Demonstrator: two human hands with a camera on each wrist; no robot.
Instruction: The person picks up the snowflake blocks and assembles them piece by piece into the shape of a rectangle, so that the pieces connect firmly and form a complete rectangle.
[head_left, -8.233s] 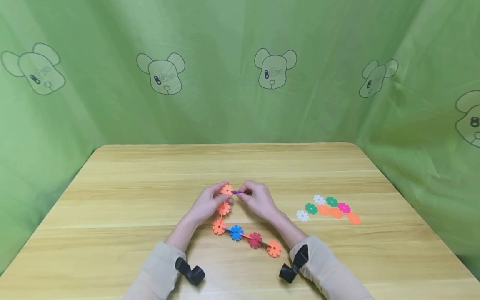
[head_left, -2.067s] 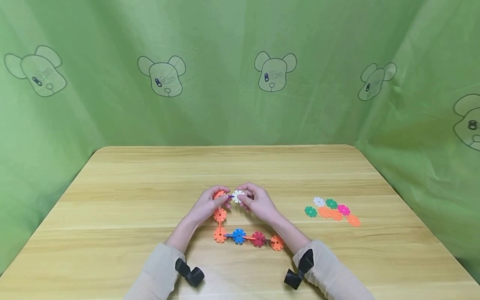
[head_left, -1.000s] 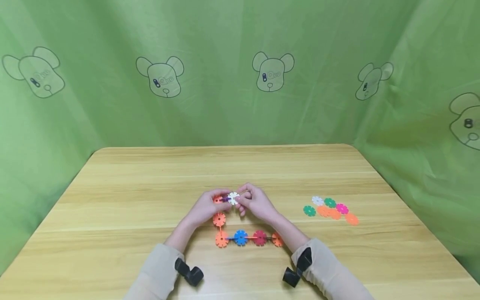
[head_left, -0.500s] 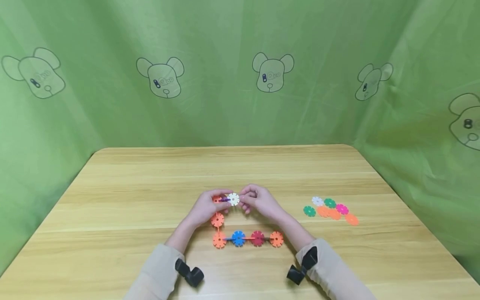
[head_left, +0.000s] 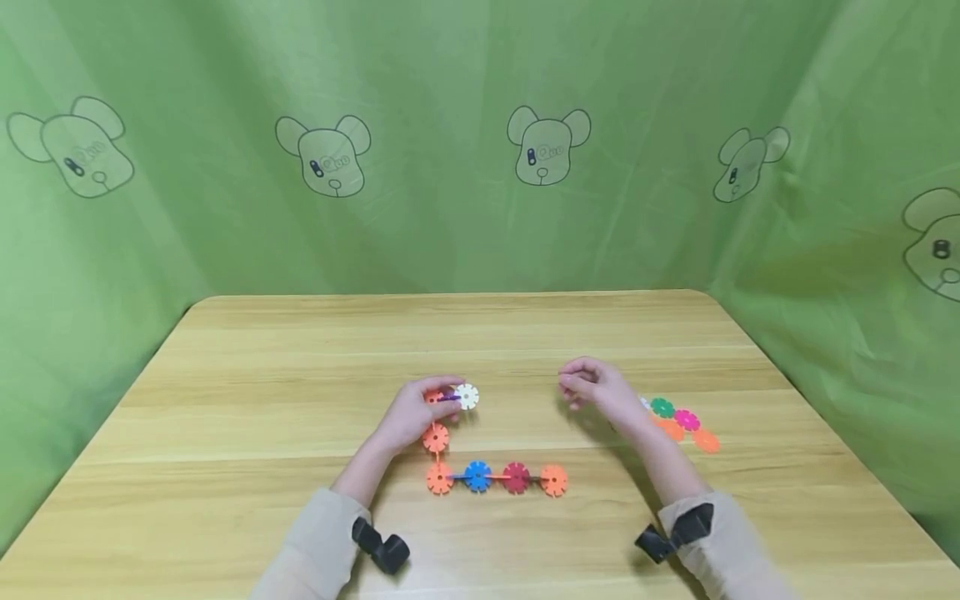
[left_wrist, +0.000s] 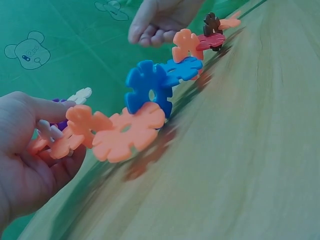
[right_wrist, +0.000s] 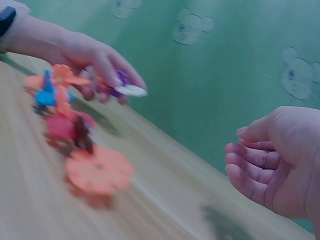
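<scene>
My left hand (head_left: 408, 414) pinches the far end of a chain of interlocking snowflake discs. By its fingertips a white disc (head_left: 467, 397) sticks out, slotted onto a purple disc (head_left: 448, 397). The chain runs toward me through orange discs (head_left: 435, 438) to a corner, then right through a blue disc (head_left: 477, 477) and a red disc (head_left: 516, 477) to an orange end disc (head_left: 554, 480). In the left wrist view, the chain's discs stand at right angles to each other. My right hand (head_left: 603, 396) holds nothing, its fingers loosely curled, left of the loose discs.
Loose discs lie on the wooden table (head_left: 300, 333) at the right: a green disc (head_left: 662, 407), a pink disc (head_left: 687, 420), orange discs (head_left: 706, 441) and a white one. My right hand and forearm partly cover this group. A green curtain (head_left: 450, 208) surrounds the table.
Since the earliest frame a white disc from the loose group has joined the purple one on the chain. My right hand has let go of it and moved right; my left hand keeps its hold.
</scene>
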